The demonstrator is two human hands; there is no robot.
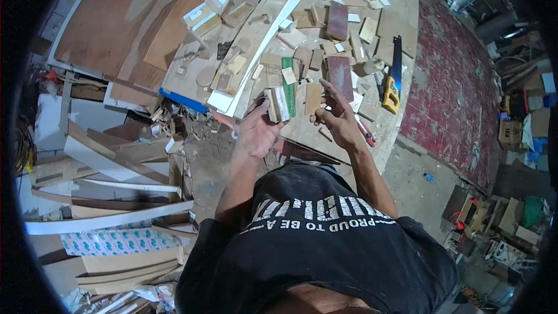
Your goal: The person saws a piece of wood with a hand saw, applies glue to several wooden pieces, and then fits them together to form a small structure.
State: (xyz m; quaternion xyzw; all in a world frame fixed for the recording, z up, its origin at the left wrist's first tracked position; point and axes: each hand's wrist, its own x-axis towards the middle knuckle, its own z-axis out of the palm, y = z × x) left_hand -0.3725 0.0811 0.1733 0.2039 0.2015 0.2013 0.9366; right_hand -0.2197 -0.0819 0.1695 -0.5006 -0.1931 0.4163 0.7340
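Black shirt (331, 250); hands (256, 131) (342, 119) hold wood blocks (278, 104) (313, 97); cardboard box (510, 134), contents unclear.

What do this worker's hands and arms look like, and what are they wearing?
The left hand and right hand are ungloved, with no watch in sight. The forearms are uncovered below the dark, short sleeves of a black T-shirt, whose white lettering includes "PROUD TO BE A".
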